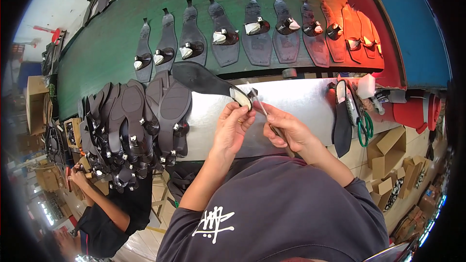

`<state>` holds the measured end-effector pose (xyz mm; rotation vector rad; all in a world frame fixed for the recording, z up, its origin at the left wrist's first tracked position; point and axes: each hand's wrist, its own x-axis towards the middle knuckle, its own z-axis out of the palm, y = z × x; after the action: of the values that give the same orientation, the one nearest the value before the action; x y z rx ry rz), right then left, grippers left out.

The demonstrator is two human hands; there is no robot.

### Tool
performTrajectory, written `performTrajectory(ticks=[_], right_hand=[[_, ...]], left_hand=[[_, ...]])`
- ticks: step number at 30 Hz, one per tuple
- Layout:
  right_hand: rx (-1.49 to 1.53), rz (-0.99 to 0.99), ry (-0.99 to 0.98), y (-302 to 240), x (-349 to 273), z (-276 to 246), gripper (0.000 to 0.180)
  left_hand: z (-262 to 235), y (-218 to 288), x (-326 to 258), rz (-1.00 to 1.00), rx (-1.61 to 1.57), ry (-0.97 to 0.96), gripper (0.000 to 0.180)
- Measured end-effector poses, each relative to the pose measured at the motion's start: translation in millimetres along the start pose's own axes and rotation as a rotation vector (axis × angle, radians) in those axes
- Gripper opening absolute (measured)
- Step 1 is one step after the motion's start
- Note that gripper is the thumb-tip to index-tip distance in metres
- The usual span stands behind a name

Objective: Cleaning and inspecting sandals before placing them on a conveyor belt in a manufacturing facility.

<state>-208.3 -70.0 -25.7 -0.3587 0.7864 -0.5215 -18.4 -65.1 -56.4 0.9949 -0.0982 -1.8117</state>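
My left hand [230, 128] pinches the end of a dark shoe sole [201, 78] between thumb and fingers. Its wide part points away to the left, and a pale patch shows at the held end. My right hand [289, 128] is closed around a slim tool [261, 101] with a light shaft and a brownish handle. The tool's tip is blurred beside the sole's pale end, so its exact kind and any contact are unclear. Under both hands lies a shiny metal worktop [296, 97].
Dark sandals [252, 39] stand in a row on the green surface [116, 14], the right ones lit orange. Piled sandals [128, 116] fill the left. Green-handled scissors [364, 128], a black sole [342, 128] and a red container [412, 111] are right. A co-worker's arm [104, 204] shows lower left.
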Motion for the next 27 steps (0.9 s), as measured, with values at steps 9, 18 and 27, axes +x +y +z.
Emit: performTrajectory(ticks=[9,18,27], right_hand=[[0.224,0.035,-0.147,-8,-10,-3,0.049],[0.067,-0.021,-0.079,-13,-27,12,0.057],[-0.241,-0.177,0.045,-4,-31,31,0.057]], left_hand=[[6,9,-11,-0.226,-0.136,-0.27,0.045],[16,2,-16,0.066,0.139,-0.293,0.067],[14,6,-17,0.305,0.448,-0.243,0.071]])
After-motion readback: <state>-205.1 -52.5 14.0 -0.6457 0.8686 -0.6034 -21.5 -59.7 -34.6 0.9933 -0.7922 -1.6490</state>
